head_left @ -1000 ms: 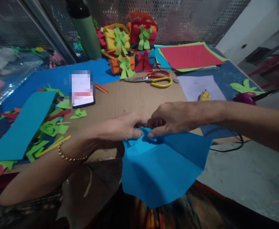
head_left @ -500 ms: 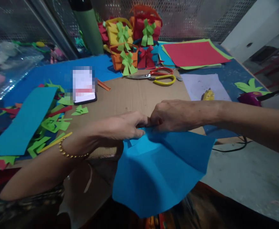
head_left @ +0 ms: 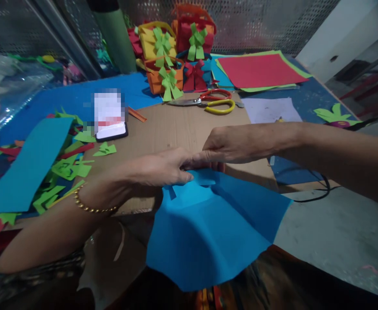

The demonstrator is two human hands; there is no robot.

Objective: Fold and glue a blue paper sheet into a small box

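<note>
A sheet of blue paper (head_left: 204, 237) hangs from my hands over the near edge of the table, its lower part above my lap. My left hand (head_left: 163, 168), with a beaded bracelet (head_left: 90, 206) on its wrist, pinches the sheet's upper edge between thumb and fingers. Right beside it, my right hand (head_left: 229, 146) is closed at the same edge, its fingertips meeting those of the left. A fold and small cut flaps show in the paper just under the fingers. Part of the right fingers is hidden behind the sheet.
Scissors (head_left: 204, 102) lie on a cardboard sheet (head_left: 166, 129). A phone (head_left: 109, 116) and green paper scraps (head_left: 69, 168) are at the left, beside a blue strip (head_left: 30, 165). Small paper bags (head_left: 164, 79) stand at the back, near stacked coloured sheets (head_left: 261, 71).
My right hand has shifted, its thumb now lying flatter along the paper's edge toward my left hand. The sheet has swung slightly left, and the whole view has moved a little.
</note>
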